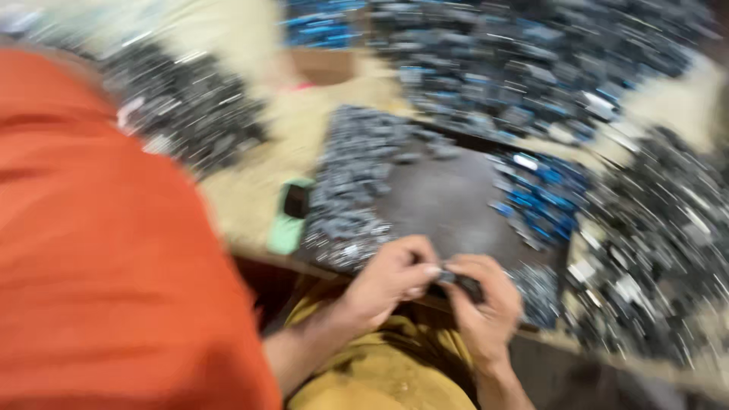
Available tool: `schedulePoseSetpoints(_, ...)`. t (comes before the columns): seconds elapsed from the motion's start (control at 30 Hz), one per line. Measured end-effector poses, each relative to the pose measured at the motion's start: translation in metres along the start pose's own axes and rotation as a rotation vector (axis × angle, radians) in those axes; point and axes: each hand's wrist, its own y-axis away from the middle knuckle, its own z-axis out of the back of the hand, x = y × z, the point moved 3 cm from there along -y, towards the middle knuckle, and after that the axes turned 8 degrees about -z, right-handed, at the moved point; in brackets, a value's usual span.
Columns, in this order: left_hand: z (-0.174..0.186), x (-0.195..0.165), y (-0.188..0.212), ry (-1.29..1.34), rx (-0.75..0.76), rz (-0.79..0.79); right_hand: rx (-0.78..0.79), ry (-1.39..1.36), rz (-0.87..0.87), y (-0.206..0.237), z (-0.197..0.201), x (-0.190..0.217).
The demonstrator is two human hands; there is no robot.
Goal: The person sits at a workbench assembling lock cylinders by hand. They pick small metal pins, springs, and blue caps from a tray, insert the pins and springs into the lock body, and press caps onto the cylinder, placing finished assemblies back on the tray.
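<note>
While the picture is much blurred, both hands meet at the near edge of the desk (448,201). The left hand (391,277) and the right hand (486,304) each close their grip on one small dark part (459,282), held between the fingertips just above the desk edge. Grey parts (353,178) lie piled left of it, blue parts (543,197) right, and a green phone (291,216) rests beside the grey pile.

- Warm, fairly dim indoor light; no hard shadows.
- Heavy motion blur smears everything, worst toward the edges.
- Only the left hand (391,281) and right hand (486,304) stay readable.
</note>
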Motion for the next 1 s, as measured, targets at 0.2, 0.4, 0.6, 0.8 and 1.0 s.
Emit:
schedulePoseSetpoints(0.2, 0.004, 0.019, -0.02, -0.007, 0.05, -0.093, 0.043, -0.173, -0.041, -0.002, -0.003, -0.029)
schedulePoseSetpoints(0.4, 0.009, 0.031, -0.029, 0.064, 0.106, -0.126, 0.08, -0.317, -0.056, -0.001, -0.003, -0.059)
schedulePoseSetpoints(0.6, 0.013, 0.037, -0.036, 0.006, 0.123, -0.152, 0.129, -0.358, -0.026, -0.006, 0.0, -0.097)
schedulePoseSetpoints(0.8, 0.02, 0.049, -0.053, -0.001, 0.121, -0.166, 0.107, -0.277, -0.021, -0.016, 0.005, -0.14)
schedulePoseSetpoints(1.0, 0.027, 0.062, -0.073, -0.023, 0.123, -0.213, 0.104, -0.245, 0.065, -0.041, 0.006, -0.179)
